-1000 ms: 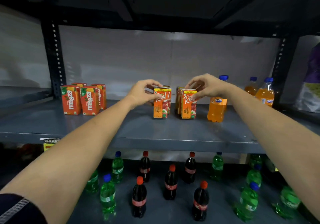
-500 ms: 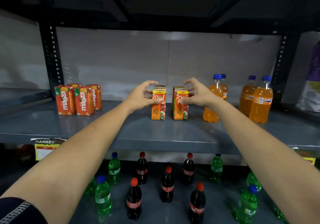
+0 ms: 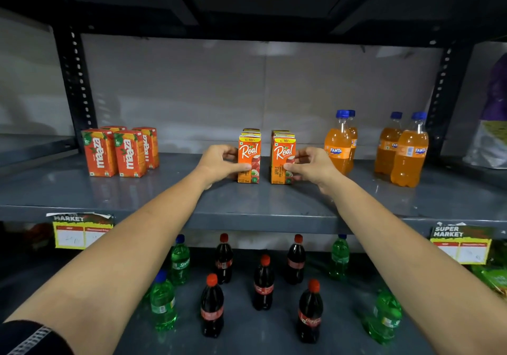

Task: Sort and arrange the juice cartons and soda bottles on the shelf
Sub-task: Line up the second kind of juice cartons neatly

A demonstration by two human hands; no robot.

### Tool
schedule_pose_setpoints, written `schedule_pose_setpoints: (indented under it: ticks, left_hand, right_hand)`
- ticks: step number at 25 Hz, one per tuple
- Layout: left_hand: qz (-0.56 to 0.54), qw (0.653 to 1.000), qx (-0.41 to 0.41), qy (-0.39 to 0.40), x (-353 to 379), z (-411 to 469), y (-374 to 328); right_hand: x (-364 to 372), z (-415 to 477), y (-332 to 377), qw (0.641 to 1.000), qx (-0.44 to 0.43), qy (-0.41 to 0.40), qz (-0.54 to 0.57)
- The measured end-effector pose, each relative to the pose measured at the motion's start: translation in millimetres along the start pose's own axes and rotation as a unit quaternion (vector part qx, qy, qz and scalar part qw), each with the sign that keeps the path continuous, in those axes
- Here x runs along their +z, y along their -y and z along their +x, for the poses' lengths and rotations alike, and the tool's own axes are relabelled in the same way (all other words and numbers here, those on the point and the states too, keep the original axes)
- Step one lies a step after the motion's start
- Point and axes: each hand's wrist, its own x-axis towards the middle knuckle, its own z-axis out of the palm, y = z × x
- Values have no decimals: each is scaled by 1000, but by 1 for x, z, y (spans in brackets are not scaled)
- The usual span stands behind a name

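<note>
Two short rows of Real apple juice cartons stand upright at the middle of the frame on the grey shelf (image 3: 247, 206), a narrow gap between them. At the front of the left row (image 3: 249, 159), the left hand (image 3: 219, 164) is clamped on the leading carton, thumb across its lower front face and fingers round its left side. The right hand (image 3: 312, 165) is clamped the same way on the front carton of the right row (image 3: 282, 159), thumb on the lower front and fingers against its right side (both cartons rest on the shelf, not lifted). Well apart at the left of the frame stands a cluster of Maaza cartons (image 3: 120, 151), upright and close together. Just right of the right hand stand two Fanta bottles (image 3: 338, 146), one behind the other, and farther right another pair of Fanta bottles (image 3: 406, 154). Below, on the lower shelf (image 3: 260, 335), Coca-Cola bottles (image 3: 263, 286) stand scattered in the lower middle of the frame, with green Sprite bottles (image 3: 164, 302) to either side.
</note>
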Motion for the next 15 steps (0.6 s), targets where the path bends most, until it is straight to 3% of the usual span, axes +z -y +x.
schedule_pose_setpoints:
  ticks: [15]
  left_hand:
    - [9,1000,1,5,3,-5,-1]
  right_hand:
    - [-1,-6,-2,998,-31,-37,-50]
